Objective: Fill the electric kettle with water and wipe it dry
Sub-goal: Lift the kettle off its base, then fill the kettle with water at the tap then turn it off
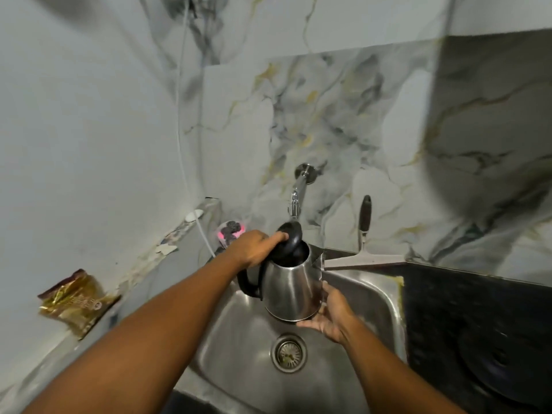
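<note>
A stainless steel electric kettle (291,289) with a black handle hangs above the steel sink (373,297), tilted slightly. Its black lid (291,237) stands flipped up and the mouth lies just below the wall tap (295,201). My left hand (254,248) rests on the lid and the top of the handle, holding the lid back. My right hand (330,316) cups the kettle's base from below on the right. I cannot see any water running from the tap.
A squeegee (363,258) leans on the marble wall behind the sink. A pink-and-black scrubber (231,233) and a white cable (198,225) sit in the left corner. A gold packet (76,300) lies on the left ledge. Dark counter (466,318) lies right; drain (288,352) below.
</note>
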